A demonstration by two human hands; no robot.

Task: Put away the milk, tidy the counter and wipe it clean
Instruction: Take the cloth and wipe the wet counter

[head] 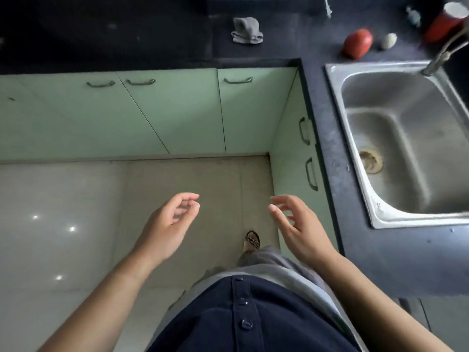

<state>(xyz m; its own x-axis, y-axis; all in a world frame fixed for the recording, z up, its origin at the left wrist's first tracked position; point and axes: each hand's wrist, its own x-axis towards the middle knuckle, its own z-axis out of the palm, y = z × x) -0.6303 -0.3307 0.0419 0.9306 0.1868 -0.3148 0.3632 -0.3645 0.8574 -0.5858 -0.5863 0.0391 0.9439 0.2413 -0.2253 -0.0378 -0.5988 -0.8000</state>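
left fingers: the left hand [169,224] sits lower centre of the frame, fingers [189,199] loosely curled, nothing in them, hanging over the floor [63,199]

right fingers: same deal, the right hand [302,232] is lower centre-right, fingers [279,214] spread and slack, holding nothing, just beside the cabinet front under the sink

milk: honestly can't spot any milk carton or bottle anywhere in frame, so either it's out of view or already stashed, can't say which

cloth: crumpled grey cloth [247,30] at the top centre of the frame on the dark counter [380,250], well apart from both hands. My guess is that's the wiping rag

how it'll handle: soft, light, floppy, no way to break it. I'd just pinch the bunched-up top or scoop the whole wad into the palm. Might be damp, can't tell

counter clutter: a red rounded thing [357,43] and a small pale one [388,41] upper right, plus a red cylinder with a white end [446,21] in the far corner. Blurry, not sure what they are. The small ones look like they'd roll if knocked while wiping

sink: steel sink [337,80] on the right, basin looks bare, tap [441,54] hanging over its top edge

cabinets: pale green doors [165,110] across the middle, all closed

where things stand: looks like the wiping is next, cloth isn't picked up yet
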